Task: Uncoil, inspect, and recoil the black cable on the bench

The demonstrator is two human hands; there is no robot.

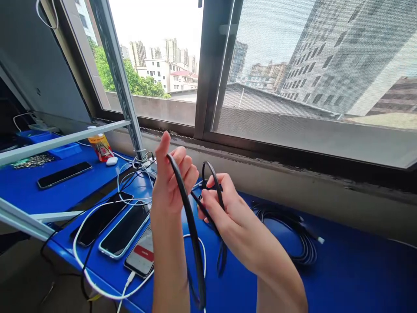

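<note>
The left hand [171, 187] was raised at centre frame, fingers curled loosely about a black cable [192, 226], thumb extended upward. The cable ran from this hand down along the forearm to the lower edge of the frame. The right hand [228, 213], just right of the left, pinched a small loop of the same cable between thumb and fingers. Both hands were above a blue table [342, 269]. A black coil [306, 248] lay on the table at right of centre. Three phones [125, 230] and a white cable [76, 252] lay at lower left. A window filled the upper frame.
</note>
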